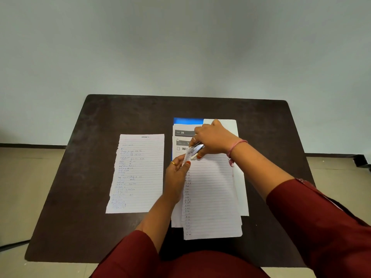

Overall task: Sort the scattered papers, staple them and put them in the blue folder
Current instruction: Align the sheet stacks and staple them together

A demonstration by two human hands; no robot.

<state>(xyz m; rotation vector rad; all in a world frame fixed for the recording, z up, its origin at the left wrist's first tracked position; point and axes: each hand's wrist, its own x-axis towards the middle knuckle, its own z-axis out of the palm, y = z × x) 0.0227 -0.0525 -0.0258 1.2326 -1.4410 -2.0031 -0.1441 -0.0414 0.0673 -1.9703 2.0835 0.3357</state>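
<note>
A stack of lined handwritten sheets (210,193) lies right of centre on the dark table (84,177). My left hand (177,173) pinches the stack's top left corner and lifts it slightly. My right hand (212,139) grips a small silver stapler (195,150) with its jaws over that lifted corner. Beneath the stack lie printed sheets (181,137), and a strip of the blue folder (187,120) shows at the far edge. A plain white sheet (240,177) pokes out on the right. A separate lined sheet (137,173) with a torn left edge lies flat to the left.
The table's far edge meets a pale wall (180,47). Beige floor (20,187) shows on both sides, with a dark cable (14,244) at lower left. Bare tabletop lies left of the single sheet and along the far edge.
</note>
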